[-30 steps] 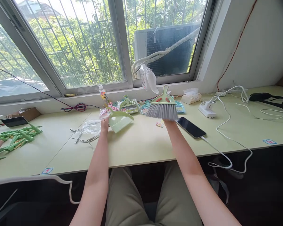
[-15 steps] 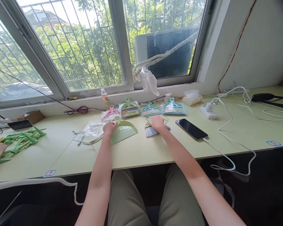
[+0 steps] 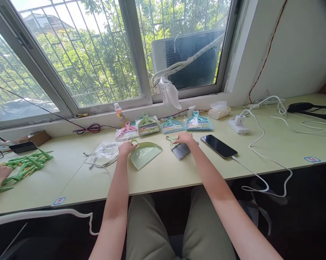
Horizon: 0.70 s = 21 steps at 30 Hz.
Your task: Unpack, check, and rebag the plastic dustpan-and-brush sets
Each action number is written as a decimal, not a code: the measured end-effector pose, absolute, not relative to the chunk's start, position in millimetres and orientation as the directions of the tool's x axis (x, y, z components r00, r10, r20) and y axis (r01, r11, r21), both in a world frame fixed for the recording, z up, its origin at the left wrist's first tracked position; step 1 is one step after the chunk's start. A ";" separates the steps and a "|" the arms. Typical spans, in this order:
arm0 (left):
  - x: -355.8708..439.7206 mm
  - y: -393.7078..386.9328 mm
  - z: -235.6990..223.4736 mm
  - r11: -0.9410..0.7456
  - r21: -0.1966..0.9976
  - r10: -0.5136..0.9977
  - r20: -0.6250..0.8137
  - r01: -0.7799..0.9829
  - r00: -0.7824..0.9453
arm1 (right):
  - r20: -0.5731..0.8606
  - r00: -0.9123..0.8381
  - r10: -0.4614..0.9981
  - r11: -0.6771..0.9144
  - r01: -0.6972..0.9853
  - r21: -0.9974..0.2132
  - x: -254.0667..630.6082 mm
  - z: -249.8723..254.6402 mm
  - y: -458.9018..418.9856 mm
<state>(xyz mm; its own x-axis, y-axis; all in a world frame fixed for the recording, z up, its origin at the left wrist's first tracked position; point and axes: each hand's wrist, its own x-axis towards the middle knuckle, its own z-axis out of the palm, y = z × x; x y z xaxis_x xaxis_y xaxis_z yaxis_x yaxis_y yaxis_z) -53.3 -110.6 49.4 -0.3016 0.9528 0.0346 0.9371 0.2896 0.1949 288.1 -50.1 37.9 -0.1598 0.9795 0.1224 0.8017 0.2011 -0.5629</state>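
two firm grips: left hand (image 3: 126, 148) on green dustpan (image 3: 145, 154), right hand (image 3: 185, 138) on grey-bristled brush (image 3: 181, 151).

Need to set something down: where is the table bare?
Bare table shows between the green pile and clear bag, narrowly between dustpan and brush, and between charging cable and right-hand sticker. Crowded: the far edge, with packaged brush sets, bottle and tissue pack.

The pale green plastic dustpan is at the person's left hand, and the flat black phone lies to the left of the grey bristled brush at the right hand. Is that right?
Not quite: the head view shows the flat black phone lying to the right of the grey bristled brush at the right hand. The pale green plastic dustpan is indeed at the left hand.
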 end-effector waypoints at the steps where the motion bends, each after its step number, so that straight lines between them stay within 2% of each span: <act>1: -51.4 -111.0 50.0 0.264 0.223 0.963 -0.003 0.938 -0.270 | 0.026 -0.157 0.987 0.153 0.893 -0.422 286.6 41.0 -52.1; 2: -50.2 -111.2 49.9 0.227 0.268 0.974 -0.047 0.936 -0.223 | -0.052 -0.149 0.987 0.127 0.946 -0.297 284.5 44.5 -54.6; 3: -49.7 -111.1 49.3 0.186 0.328 0.982 -0.096 0.926 -0.163 | -0.106 -0.150 0.983 0.123 0.966 -0.226 282.4 48.0 -57.2; 4: -49.9 -110.7 48.3 0.149 0.396 0.985 -0.143 0.906 -0.100 | -0.133 -0.162 0.978 0.133 0.970 -0.205 281.1 51.4 -59.7; 7: -52.7 -108.4 44.3 0.116 0.552 0.972 -0.235 0.826 0.020 | -0.155 -0.216 0.964 0.174 0.954 -0.245 284.6 59.4 -64.9; 9: -53.5 -107.3 42.5 0.114 0.587 0.965 -0.256 0.801 0.050 | -0.157 -0.221 0.963 0.182 0.955 -0.233 291.0 62.6 -66.7; 14: -46.3 -109.2 43.6 0.030 0.654 0.961 -0.226 0.756 0.157 | -0.132 -0.161 0.978 0.156 0.987 -0.047 291.0 62.6 -70.2; 17: -42.1 -111.1 45.2 0.028 0.684 0.957 -0.229 0.729 0.178 | -0.118 -0.152 0.981 0.156 0.987 0.023 281.9 60.2 -73.1; 19: -41.0 -111.4 45.3 0.033 0.688 0.961 -0.220 0.725 0.165 | -0.117 -0.172 0.978 0.176 0.984 0.023 280.5 60.5 -74.6; 21: -40.8 -111.0 44.6 0.042 0.688 0.969 -0.204 0.725 0.137 | -0.146 -0.233 0.962 0.231 0.972 -0.027 284.3 63.1 -75.2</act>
